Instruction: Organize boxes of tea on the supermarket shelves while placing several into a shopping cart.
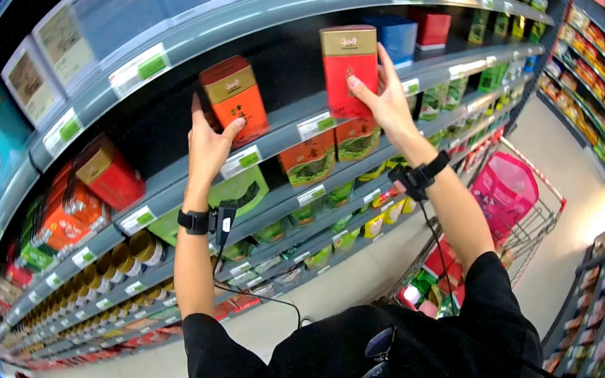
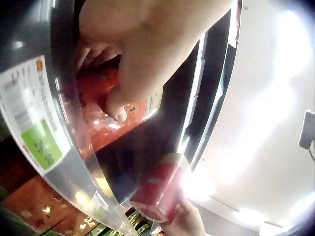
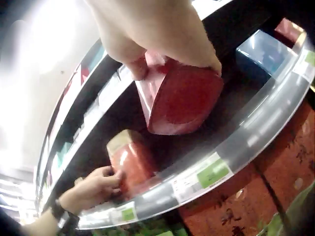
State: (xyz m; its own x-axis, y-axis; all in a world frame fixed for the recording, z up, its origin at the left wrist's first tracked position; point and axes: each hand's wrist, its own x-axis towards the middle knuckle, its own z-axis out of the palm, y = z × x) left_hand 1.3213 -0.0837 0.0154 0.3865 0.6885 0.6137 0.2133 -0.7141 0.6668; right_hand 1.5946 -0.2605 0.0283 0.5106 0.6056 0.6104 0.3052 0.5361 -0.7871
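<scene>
Orange tin [image 1: 239, 106], long axis near upright, gold-end up, is gripped on the shelf [image 1: 279, 144] by the left hand [image 1: 210, 144]; red tin [image 1: 343, 65], likewise oriented, is held off it by the right hand [image 1: 389, 103].

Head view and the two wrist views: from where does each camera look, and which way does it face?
Head: worn on the head, facing forward and down at the shelf; left hand, right hand and forearms show.
Left wrist: worn there, facing the orange box; both hands show.
Right wrist: worn there, facing the red box; both hands show.
Shared: both wrist views show both boxes.
</scene>
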